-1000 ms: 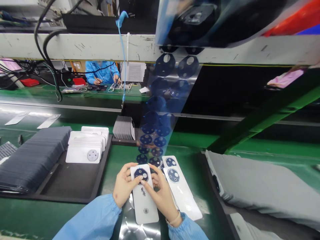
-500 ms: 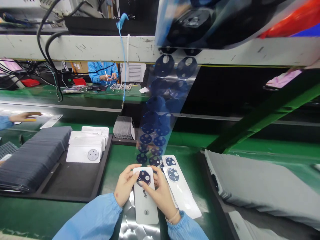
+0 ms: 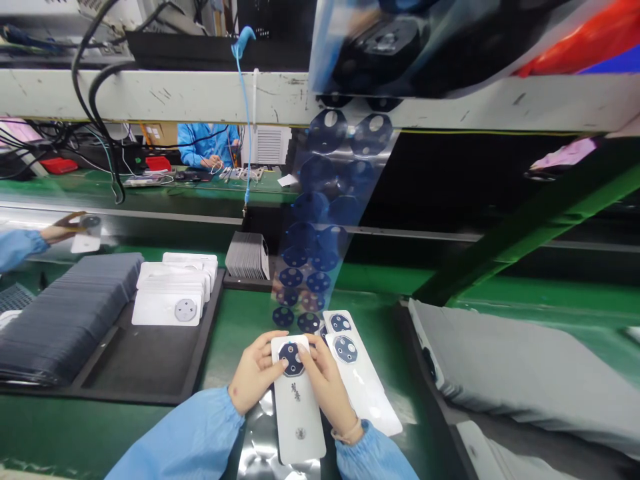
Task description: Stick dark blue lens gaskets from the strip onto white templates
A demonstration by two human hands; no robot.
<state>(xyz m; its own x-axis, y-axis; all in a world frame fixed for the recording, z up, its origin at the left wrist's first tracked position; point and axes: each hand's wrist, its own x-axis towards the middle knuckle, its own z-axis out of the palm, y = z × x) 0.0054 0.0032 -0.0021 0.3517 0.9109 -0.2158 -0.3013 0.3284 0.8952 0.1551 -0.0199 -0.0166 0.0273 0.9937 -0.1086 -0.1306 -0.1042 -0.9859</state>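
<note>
A white phone back cover [image 3: 300,413] with dark printed characters and a small round emblem lies between my two hands. Near its top edge sits a dark blue camera-ring sticker [image 3: 290,358] with several round holes. My left hand [image 3: 255,373] grips the cover's left edge, its thumb on the sticker. My right hand [image 3: 326,380] holds the right edge, its thumb pressing by the sticker's right side. Just right of my hands, white back covers [image 3: 367,387] with the same stickers lie overlapped. A clear strip of dark round stickers [image 3: 310,233] hangs down behind the cover.
On the left, a black tray [image 3: 145,367] holds a row of dark sheets [image 3: 70,320] and stacked white covers [image 3: 165,307]. Grey covers [image 3: 247,257] stand in a tray behind. A cloth-covered stack [image 3: 520,367] is at right. Co-workers' hands [image 3: 63,230] show at far left and beyond.
The cover in my hands has shifted slightly right and toward me. My right thumb has moved up and right across the sticker. At far left, a co-worker's hand has lifted a white cover.
</note>
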